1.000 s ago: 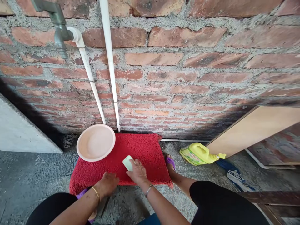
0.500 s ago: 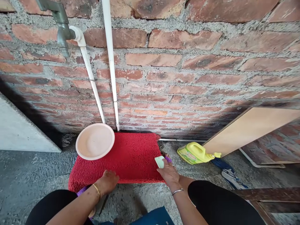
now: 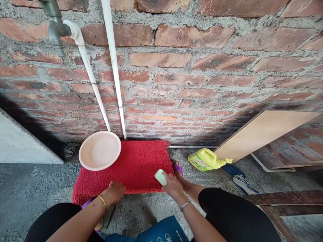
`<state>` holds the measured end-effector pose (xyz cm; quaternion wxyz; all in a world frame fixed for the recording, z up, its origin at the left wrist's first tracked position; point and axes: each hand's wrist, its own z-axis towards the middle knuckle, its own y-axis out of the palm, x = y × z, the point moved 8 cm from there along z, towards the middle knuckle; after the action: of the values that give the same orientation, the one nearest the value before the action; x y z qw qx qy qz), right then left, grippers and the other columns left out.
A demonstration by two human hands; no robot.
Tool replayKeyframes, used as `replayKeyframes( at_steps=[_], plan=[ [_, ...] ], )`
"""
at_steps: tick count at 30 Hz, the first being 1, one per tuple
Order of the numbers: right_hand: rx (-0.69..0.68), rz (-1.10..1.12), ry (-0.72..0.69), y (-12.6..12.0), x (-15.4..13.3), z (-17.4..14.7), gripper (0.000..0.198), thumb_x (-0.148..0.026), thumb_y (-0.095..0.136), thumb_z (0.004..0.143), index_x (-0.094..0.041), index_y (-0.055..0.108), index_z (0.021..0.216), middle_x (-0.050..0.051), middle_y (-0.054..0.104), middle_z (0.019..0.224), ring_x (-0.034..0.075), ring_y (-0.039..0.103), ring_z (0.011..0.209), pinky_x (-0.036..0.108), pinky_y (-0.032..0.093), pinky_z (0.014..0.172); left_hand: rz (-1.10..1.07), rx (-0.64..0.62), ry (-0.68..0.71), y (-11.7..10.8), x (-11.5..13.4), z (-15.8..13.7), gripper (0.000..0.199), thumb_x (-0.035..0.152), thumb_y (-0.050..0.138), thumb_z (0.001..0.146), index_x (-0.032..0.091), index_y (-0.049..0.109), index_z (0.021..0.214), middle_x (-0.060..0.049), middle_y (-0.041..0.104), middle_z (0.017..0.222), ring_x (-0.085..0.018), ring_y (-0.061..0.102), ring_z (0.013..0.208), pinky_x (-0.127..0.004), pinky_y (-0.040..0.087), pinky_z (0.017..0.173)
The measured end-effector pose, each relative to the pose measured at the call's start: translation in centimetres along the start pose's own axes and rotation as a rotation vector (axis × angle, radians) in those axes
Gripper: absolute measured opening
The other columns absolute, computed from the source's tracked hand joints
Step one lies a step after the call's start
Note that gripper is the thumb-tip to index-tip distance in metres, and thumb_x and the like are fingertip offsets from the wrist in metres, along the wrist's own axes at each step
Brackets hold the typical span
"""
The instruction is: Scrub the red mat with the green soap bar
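Head view: the right hand (image 3: 173, 186) grips a pale green soap bar (image 3: 160, 176), pressed onto the near right edge of the red mat (image 3: 136, 164). The left hand (image 3: 114, 193) lies flat, fingers curled, holding down the mat's near edge. A pink basin (image 3: 100, 150) sits on the mat's far left corner. A yellow jug (image 3: 205, 159) lies by the brick wall (image 3: 202, 67).

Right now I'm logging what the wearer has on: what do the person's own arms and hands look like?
Both forearms are bare, with no sleeves or gloves. The left hand has a thin gold-coloured bangle at the wrist. The right hand has a thin silver-coloured bangle at the wrist. No rings can be made out on the fingers.
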<state>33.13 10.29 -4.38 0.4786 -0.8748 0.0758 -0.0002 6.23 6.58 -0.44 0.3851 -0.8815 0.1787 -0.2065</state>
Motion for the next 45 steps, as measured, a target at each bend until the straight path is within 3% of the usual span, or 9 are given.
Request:
replayKeyframes(
  at_steps=[3,5,13,21,24,33,36,39,45],
  plan=[
    [0.045,-0.019,0.2,-2.2,6.1,-0.2,0.065,-0.015,0.061,0.071,-0.024,0.053,0.135,0.014,0.057,0.13,0.027,0.06,0.111,0.034,0.043,0.087,0.018,-0.042,-0.065,-0.1,-0.3,0.0,0.039,0.008,0.049,0.087,0.013,0.065,0.122,-0.019,0.066,0.126,-0.032,0.061,0.119,-0.046,0.047,0.1],
    [0.086,-0.004,0.192,-2.5,5.4,-0.6,0.065,-0.016,0.061,0.071,-0.022,0.052,0.136,0.014,0.058,0.129,0.028,0.059,0.113,0.035,0.042,0.09,0.029,-0.048,-0.07,-0.5,-0.3,0.0,0.038,0.009,0.048,0.088,0.014,0.065,0.123,-0.018,0.065,0.127,-0.031,0.061,0.119,-0.046,0.047,0.099],
    [-0.109,0.006,-0.384,4.7,-12.0,-3.7,0.071,-0.02,0.066,0.069,-0.028,0.053,0.138,0.012,0.053,0.138,0.032,0.052,0.124,0.04,0.036,0.102,0.066,-0.051,-0.094,-1.4,-0.9,-0.2,0.042,0.009,0.041,0.089,0.012,0.063,0.124,-0.018,0.066,0.126,-0.031,0.063,0.116,-0.044,0.048,0.095],
    [-0.133,-0.102,0.0,0.6,0.9,-3.2,0.076,-0.004,0.064,0.064,-0.026,0.053,0.136,0.013,0.058,0.134,0.032,0.057,0.119,0.039,0.041,0.094,0.06,-0.042,-0.053,-1.2,-0.4,0.2,0.044,0.009,0.037,0.088,0.011,0.063,0.124,-0.02,0.065,0.126,-0.034,0.063,0.115,-0.048,0.049,0.093],
    [-0.127,-0.134,0.049,-1.1,1.5,-2.8,0.068,-0.004,0.064,0.065,-0.024,0.057,0.13,0.015,0.06,0.13,0.033,0.059,0.115,0.04,0.043,0.091,0.037,-0.012,-0.042,-1.0,-0.2,0.3,0.045,0.008,0.039,0.087,0.01,0.063,0.124,-0.022,0.065,0.126,-0.035,0.062,0.116,-0.05,0.048,0.095],
    [0.021,-0.031,-0.395,0.0,-19.1,0.5,0.062,-0.027,0.072,0.072,-0.026,0.053,0.131,0.012,0.059,0.128,0.029,0.058,0.116,0.038,0.042,0.093,-0.022,-0.005,-0.081,-1.1,-0.5,-0.1,0.041,0.01,0.043,0.089,0.011,0.064,0.124,-0.021,0.064,0.129,-0.035,0.061,0.118,-0.052,0.047,0.1],
    [0.037,-0.029,-0.472,0.9,-21.4,1.5,0.059,-0.027,0.07,0.072,-0.027,0.055,0.129,0.011,0.059,0.129,0.028,0.058,0.115,0.037,0.041,0.094,-0.029,-0.015,-0.094,-1.0,-0.8,-0.2,0.04,0.011,0.042,0.09,0.012,0.065,0.123,-0.02,0.066,0.126,-0.034,0.062,0.117,-0.052,0.048,0.099],
    [0.055,-0.013,-0.353,0.4,-16.2,3.2,0.057,-0.025,0.067,0.072,-0.027,0.056,0.128,0.01,0.059,0.126,0.026,0.059,0.112,0.034,0.041,0.091,-0.031,0.013,-0.083,-0.8,-1.0,-0.3,0.04,0.01,0.042,0.089,0.011,0.066,0.121,-0.022,0.065,0.127,-0.036,0.061,0.118,-0.053,0.047,0.1],
    [0.075,0.035,0.169,-3.2,4.0,4.0,0.06,-0.027,0.061,0.076,-0.024,0.05,0.135,0.011,0.06,0.123,0.024,0.062,0.107,0.032,0.044,0.084,-0.038,0.07,-0.067,0.3,-1.0,-0.3,0.046,0.009,0.042,0.088,0.011,0.063,0.128,-0.023,0.062,0.132,-0.038,0.058,0.123,-0.059,0.041,0.105]
  ],
)
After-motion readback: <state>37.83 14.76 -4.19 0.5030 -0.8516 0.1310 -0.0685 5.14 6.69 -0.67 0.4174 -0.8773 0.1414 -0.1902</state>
